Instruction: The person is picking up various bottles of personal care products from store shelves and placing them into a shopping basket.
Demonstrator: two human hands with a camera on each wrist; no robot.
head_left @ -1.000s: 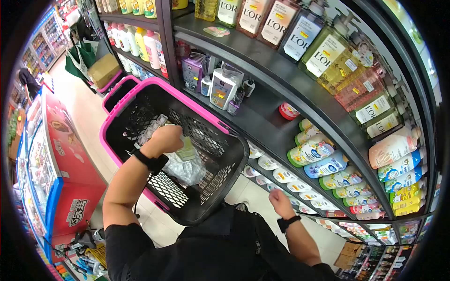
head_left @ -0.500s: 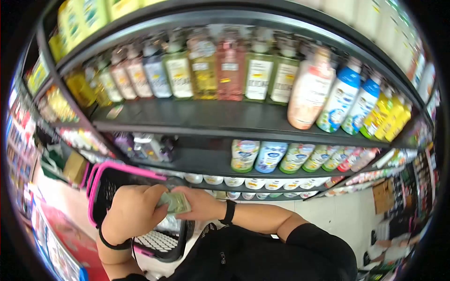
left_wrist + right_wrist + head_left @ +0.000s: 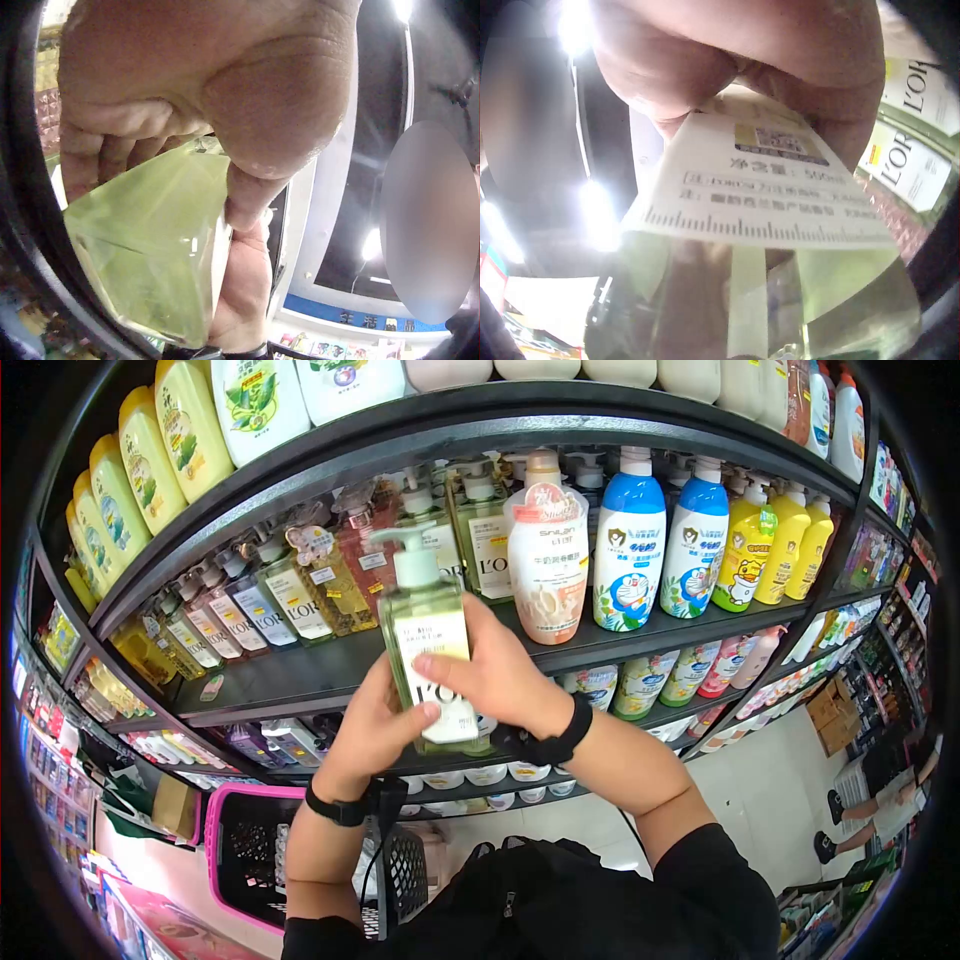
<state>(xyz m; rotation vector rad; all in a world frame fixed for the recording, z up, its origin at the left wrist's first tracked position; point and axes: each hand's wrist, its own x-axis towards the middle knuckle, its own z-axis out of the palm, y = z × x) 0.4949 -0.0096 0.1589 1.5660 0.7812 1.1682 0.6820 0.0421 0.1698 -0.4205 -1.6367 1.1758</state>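
A square green pump bottle [image 3: 436, 650] with a pale pump head and a white label stands upright in front of the shelf, held between both hands. My left hand [image 3: 372, 722] grips its lower left side, thumb across the label. From the right, my right hand [image 3: 512, 678] holds it, its thumb also lying on the label. In the left wrist view the clear green base of the bottle [image 3: 154, 240] faces the camera. The right wrist view shows the bottle's label [image 3: 757, 187] with small print and a code square, below the curled fingers.
Similar pump bottles [image 3: 295, 600] line the shelf behind, beside a peach bottle [image 3: 548, 565] and blue-topped bottles [image 3: 630, 545]. A black shopping basket with a pink rim [image 3: 213, 835] is low at the left. Another person's legs [image 3: 880, 820] show at the right.
My left hand has come up out of the basket with the green bottle, and my right hand has joined it. Both hands have raised the bottle toward the shelf; the view has turned right.
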